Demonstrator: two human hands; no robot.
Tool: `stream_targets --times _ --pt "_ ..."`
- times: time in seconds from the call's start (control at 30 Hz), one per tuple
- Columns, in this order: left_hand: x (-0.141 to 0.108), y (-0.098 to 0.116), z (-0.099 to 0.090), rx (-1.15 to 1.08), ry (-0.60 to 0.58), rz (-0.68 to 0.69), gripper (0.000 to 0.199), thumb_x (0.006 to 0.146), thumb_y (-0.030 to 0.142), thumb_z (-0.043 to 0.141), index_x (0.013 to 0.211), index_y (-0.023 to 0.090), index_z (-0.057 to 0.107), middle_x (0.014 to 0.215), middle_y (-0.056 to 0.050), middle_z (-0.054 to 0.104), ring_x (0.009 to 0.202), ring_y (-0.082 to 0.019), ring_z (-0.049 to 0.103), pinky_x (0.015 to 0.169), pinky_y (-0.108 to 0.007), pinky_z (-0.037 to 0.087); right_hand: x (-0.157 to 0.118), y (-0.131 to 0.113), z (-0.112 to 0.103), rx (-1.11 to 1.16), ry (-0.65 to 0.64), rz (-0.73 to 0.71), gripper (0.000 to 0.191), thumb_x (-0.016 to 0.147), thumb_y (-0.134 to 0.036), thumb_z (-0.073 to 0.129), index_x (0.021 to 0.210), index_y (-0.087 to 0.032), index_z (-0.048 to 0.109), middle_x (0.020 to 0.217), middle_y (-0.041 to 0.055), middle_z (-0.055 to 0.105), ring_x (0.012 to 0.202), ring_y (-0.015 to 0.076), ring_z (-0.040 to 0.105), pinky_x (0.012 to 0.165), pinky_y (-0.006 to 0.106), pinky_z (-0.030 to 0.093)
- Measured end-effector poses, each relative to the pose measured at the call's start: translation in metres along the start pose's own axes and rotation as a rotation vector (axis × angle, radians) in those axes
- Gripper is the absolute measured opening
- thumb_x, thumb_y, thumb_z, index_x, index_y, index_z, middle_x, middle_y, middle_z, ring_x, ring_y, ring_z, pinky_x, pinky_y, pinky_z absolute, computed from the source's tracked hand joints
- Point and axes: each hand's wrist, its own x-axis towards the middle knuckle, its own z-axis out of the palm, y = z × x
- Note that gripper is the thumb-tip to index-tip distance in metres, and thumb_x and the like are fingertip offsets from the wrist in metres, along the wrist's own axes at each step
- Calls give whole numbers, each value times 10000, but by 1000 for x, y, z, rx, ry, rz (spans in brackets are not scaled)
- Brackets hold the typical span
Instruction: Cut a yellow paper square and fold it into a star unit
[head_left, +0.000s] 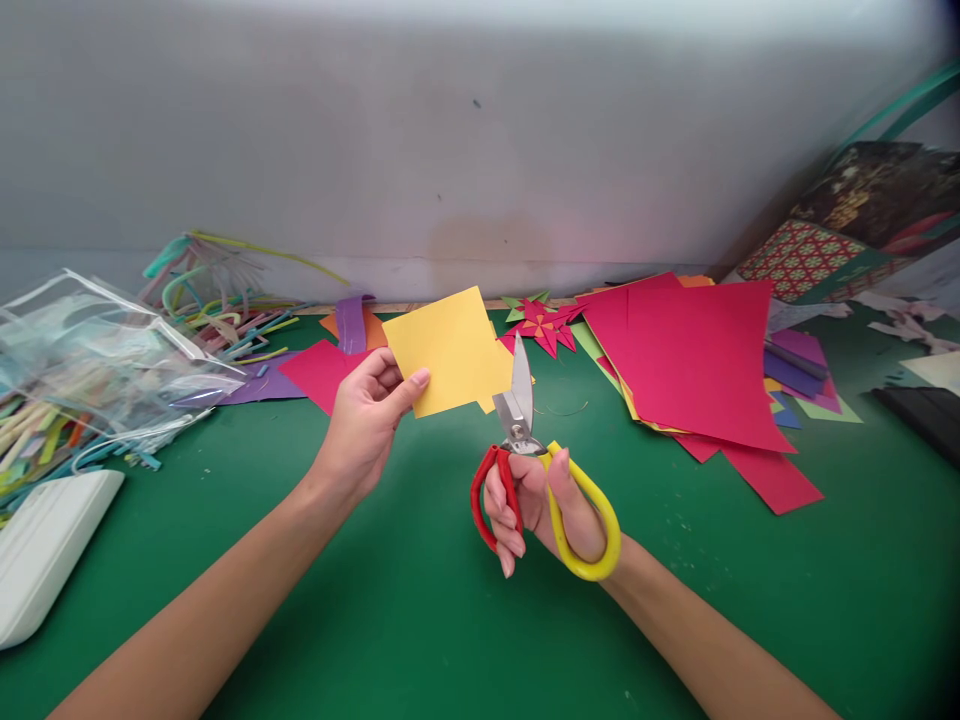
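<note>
Between the thumb and fingers of my left hand [379, 410] is a square of yellow paper [444, 352], held up above the table by its left edge. My right hand [551, 505] grips a pair of scissors [519, 415] with one red and one yellow handle. Their blades point up and away from me, slightly apart, just right of the yellow paper and not cutting it. Behind the held square, another yellow piece [496, 375] shows in part. A red and green paper star [541, 325] lies beyond the scissors.
Red paper sheets [690, 360] are piled at the right on the green table [420, 600]. Left stand a clear plastic bag [112, 350], colourful strips [225, 320] and a white device [56, 555]. A patterned box [814, 260] sits back right, a black object [922, 420] before it.
</note>
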Motion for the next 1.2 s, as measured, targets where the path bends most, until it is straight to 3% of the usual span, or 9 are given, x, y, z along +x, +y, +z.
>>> stream_targets --times 1.2 --pt "1 1 -1 13 11 -28 320 865 318 777 1145 197 678 1229 -98 730 1121 -245 698 862 -319 571 0 1 -4 -5 -7 42 675 923 -833 354 795 -187 504 665 -44 459 425 79 423 367 243 493"
